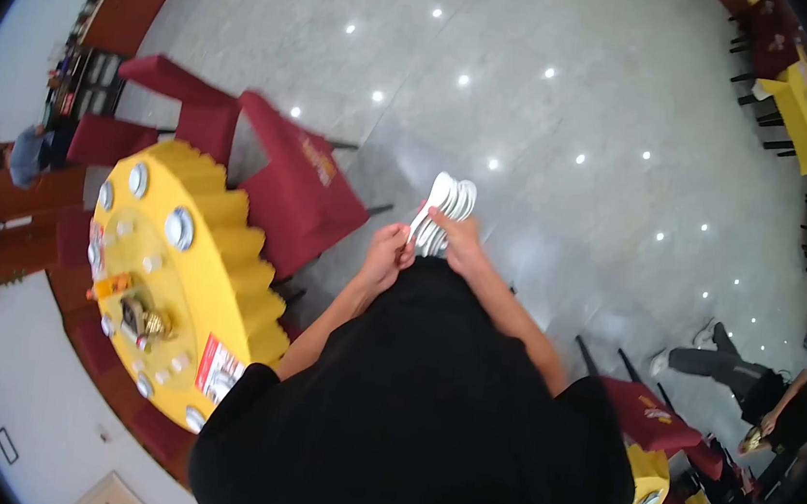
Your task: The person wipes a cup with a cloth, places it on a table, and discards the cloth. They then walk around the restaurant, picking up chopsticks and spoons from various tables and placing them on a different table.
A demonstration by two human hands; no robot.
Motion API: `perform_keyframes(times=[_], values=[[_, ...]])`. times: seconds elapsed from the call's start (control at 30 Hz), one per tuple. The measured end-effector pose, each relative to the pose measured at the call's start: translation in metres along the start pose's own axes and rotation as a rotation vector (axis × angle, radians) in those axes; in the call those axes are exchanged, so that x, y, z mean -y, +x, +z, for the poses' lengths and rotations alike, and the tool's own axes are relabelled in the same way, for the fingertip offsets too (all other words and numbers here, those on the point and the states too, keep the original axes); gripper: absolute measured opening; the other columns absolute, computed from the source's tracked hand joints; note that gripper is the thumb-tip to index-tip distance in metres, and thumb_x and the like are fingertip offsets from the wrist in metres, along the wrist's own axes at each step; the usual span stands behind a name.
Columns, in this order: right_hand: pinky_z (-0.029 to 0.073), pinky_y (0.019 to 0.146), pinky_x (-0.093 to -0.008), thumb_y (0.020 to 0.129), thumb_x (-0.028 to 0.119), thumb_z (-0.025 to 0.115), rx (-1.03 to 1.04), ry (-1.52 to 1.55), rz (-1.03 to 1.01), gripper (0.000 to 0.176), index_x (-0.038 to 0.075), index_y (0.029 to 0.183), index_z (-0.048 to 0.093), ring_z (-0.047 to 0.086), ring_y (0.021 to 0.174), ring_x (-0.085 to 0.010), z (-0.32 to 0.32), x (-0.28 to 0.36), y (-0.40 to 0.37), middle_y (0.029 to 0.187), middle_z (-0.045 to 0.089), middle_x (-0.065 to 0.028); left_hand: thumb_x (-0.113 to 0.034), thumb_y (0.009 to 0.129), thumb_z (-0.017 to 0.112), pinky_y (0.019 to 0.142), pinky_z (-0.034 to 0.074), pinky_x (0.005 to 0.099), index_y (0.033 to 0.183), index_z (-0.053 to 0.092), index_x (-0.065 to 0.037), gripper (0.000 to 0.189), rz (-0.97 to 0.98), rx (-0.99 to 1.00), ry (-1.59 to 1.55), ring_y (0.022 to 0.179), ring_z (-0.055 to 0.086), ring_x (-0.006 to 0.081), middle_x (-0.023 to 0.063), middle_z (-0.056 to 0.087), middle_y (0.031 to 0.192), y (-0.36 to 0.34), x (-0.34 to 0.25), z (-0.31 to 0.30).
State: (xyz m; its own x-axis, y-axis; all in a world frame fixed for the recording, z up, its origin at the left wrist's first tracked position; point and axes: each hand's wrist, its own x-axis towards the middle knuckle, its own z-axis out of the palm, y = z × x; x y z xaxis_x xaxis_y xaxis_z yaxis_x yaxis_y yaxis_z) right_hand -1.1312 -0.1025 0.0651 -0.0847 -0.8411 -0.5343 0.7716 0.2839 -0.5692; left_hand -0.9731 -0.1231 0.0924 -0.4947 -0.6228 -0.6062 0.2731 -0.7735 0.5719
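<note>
Several white soup spoons point(442, 194) are bunched in front of my body, their bowls pointing away from me. My right hand point(460, 242) is closed around the bunch, with the thumb across the upper spoons. At the left side, my left hand point(390, 254) pinches the handle of the front spoon, close beside my right hand. Parts of the handles are hidden behind my fingers.
To the left stands a round table with a yellow cloth point(240, 280), set with stacked dishes point(179, 228) and a menu point(218, 368). Red chairs point(298, 184) surround it. People stand at far left point(32, 156) and at right point(782, 405), near more tables.
</note>
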Motion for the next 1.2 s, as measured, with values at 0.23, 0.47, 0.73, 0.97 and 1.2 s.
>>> perform_keyframes(times=[0.23,0.47,0.73,0.97,1.2], values=[[0.052,0.074,-0.0318,0.081,0.004,0.071,-0.209,0.131,-0.065,0.026,0.0,0.104,0.06,0.064,0.085,-0.0177,-0.057,0.158,0.155,0.094,0.066,-0.0087,-0.023,0.091,0.051,0.048,0.039,0.0267,0.077,0.055,-0.005,0.024,-0.038,0.004,0.723,0.051,0.048,0.0112,0.002,0.05,0.056,0.232,-0.061,0.101],[0.052,0.074,-0.0312,0.084,0.007,0.069,-0.359,-0.025,-0.225,0.023,0.001,0.103,0.06,0.064,0.085,-0.0165,-0.086,0.38,0.307,0.094,0.066,-0.0069,-0.03,0.079,0.065,0.07,0.051,0.0384,0.106,0.056,0.001,0.042,0.511,0.279,1.431,0.077,0.064,0.0313,0.0212,0.064,0.093,0.455,-0.197,0.285],[0.049,0.062,-0.0263,0.079,0.009,0.075,-0.555,0.024,-0.394,0.02,0.002,0.095,0.064,0.063,0.073,-0.0121,-0.127,0.579,0.473,0.084,0.066,-0.0043,-0.03,0.08,0.07,0.072,0.049,0.0344,0.113,0.059,0.002,0.047,0.189,0.578,1.153,0.078,0.063,0.0213,0.0164,0.067,0.09,0.704,-0.252,0.432],[0.047,0.055,-0.0257,0.075,0.012,0.078,-0.515,-0.232,-0.261,0.022,0.004,0.091,0.064,0.059,0.066,-0.009,-0.195,0.775,0.656,0.08,0.065,-0.0026,-0.021,0.086,0.066,0.064,0.047,0.027,0.106,0.063,0.003,0.031,-0.028,0.442,1.051,0.072,0.059,0.0104,0.0062,0.067,0.085,0.914,-0.317,0.558],[0.047,0.054,-0.0244,0.076,0.015,0.078,-0.378,-0.267,-0.28,0.021,0.004,0.088,0.065,0.059,0.065,-0.0083,-0.221,0.972,0.804,0.076,0.064,-0.0013,-0.015,0.085,0.068,0.065,0.048,0.026,0.099,0.065,0.004,0.024,0.084,0.338,0.937,0.073,0.06,0.0097,0.0056,0.067,0.081,1.08,-0.405,0.698]])
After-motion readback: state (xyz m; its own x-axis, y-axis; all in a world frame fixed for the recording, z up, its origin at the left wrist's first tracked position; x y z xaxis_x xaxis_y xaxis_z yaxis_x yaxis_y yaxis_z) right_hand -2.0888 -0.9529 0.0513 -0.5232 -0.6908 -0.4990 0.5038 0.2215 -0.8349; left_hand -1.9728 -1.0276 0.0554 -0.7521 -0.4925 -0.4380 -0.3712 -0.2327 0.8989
